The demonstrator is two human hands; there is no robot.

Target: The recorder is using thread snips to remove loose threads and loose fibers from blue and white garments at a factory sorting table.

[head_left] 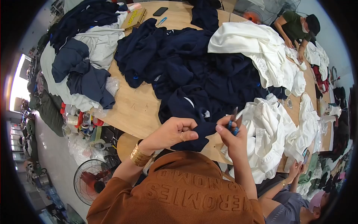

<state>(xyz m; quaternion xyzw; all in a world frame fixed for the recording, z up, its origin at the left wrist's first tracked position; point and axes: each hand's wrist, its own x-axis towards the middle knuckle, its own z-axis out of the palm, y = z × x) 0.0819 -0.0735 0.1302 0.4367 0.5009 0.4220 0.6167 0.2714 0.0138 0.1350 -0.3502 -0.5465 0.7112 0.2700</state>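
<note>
Near the table's front edge, my left hand (169, 131) is closed on the edge of a navy garment (204, 131), its fingers curled and the thumb pressed over them. A gold bracelet circles that wrist. My right hand (235, 141) holds small blue-handled scissors (235, 128) with the blades pointing up and away from me. The thumb and forefinger of this hand also pinch the same navy cloth, which stretches between both hands. Beyond them lies a large heap of navy garments (186, 67), and a pile of white garments (263, 138) rests just right of my right hand.
More white garments (246, 39) lie at the far right of the wooden table (128, 112). Grey and navy clothes (87, 74) are heaped at left. A phone (160, 11) and cardboard box (133, 18) sit at the back. A fan (91, 181) stands lower left; two people are at right.
</note>
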